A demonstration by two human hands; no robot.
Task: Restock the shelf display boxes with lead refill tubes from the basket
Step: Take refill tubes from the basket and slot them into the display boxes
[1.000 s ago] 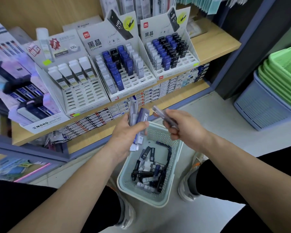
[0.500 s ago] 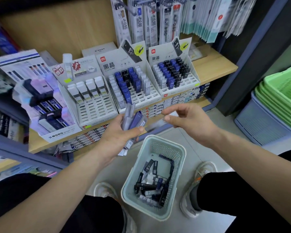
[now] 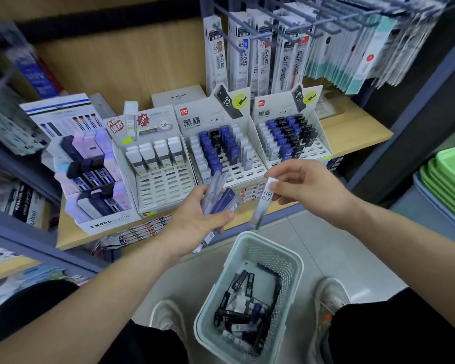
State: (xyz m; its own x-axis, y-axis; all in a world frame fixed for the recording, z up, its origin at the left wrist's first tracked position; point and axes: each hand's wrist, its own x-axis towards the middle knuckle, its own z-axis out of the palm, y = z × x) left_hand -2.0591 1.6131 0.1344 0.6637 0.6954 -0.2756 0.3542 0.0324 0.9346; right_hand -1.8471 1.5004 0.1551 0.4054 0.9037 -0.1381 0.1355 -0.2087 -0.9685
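My left hand [image 3: 195, 219] grips a bundle of lead refill tubes [image 3: 220, 198], grey and blue, fanned upward. My right hand [image 3: 307, 190] pinches one clear grey tube marked HB 0.7 [image 3: 263, 203] by its top end, so it hangs down in front of the shelf edge. Below them a pale green basket [image 3: 294, 261] sits on the floor between my shoes, holding several black, blue and grey tubes. On the shelf stand two slotted display boxes: the middle box [image 3: 237, 172] and the right box [image 3: 313, 151], both partly filled with blue, black and white tubes.
A white display box of 100-count tubes [image 3: 163, 185] stands left of them, beside a MONO stand [image 3: 95, 200]. Hanging refill packs [image 3: 263, 53] fill the hooks above. Stacked green baskets [image 3: 447, 177] sit at the right. The wooden shelf edge [image 3: 357, 137] is near my hands.
My view tilted up toward the shelf. My right hand turned and now holds the single tube hanging down by its top end. My left hand rose slightly with its bundle.
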